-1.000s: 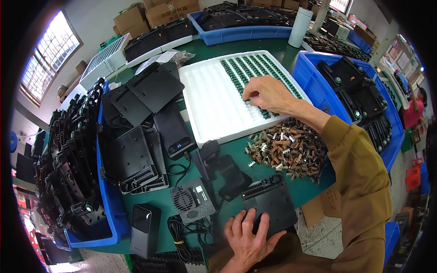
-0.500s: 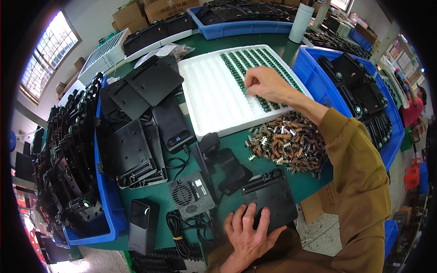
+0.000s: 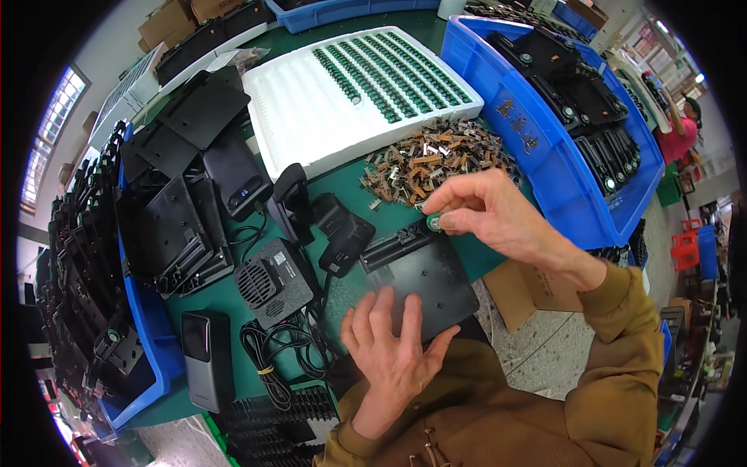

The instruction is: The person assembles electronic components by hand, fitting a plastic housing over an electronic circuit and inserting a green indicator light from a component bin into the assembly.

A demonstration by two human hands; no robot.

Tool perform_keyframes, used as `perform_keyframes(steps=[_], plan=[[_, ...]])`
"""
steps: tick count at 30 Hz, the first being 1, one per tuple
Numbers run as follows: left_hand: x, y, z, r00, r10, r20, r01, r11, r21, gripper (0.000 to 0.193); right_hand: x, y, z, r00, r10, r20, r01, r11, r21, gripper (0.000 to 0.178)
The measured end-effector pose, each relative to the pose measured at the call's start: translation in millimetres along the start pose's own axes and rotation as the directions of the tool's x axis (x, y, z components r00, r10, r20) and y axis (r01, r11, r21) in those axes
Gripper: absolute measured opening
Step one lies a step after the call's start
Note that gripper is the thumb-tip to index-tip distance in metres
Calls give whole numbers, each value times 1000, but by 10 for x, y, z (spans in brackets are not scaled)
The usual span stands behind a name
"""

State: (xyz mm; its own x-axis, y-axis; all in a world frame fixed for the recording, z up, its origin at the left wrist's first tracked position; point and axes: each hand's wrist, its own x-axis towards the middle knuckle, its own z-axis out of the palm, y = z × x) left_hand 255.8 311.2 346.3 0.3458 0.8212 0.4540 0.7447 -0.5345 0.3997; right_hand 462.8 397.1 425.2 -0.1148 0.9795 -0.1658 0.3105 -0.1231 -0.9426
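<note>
currently right hand pinches small green round part between thumb and fingertips, just above upper edge of black flat plate. left hand open, fingers spread, palm down, pressing plate's near edge against green table. plate lies at table's front edge. pile of brown metal clips just beyond right hand; white tray of green parts behind pile.
</note>
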Motion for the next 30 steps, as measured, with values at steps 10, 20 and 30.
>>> perform_keyframes(steps=[10, 20, 30], plan=[[-11, 14, -30, 1000, -3, 13, 3, 1000, -7, 67, -84, 188, 222, 986, 6, -167, -33, 987, -158, 17], [3, 6, -15, 1000, -4, 15, 4, 1000, -11, 67, -136, 263, 266, 960, -114, -255, 40, 960, -276, 17], [-11, 5, -25, 1000, -8, 28, 8, 1000, -11, 68, -124, 314, 213, 914, -384, -132, 250, 788, -562, 19]])
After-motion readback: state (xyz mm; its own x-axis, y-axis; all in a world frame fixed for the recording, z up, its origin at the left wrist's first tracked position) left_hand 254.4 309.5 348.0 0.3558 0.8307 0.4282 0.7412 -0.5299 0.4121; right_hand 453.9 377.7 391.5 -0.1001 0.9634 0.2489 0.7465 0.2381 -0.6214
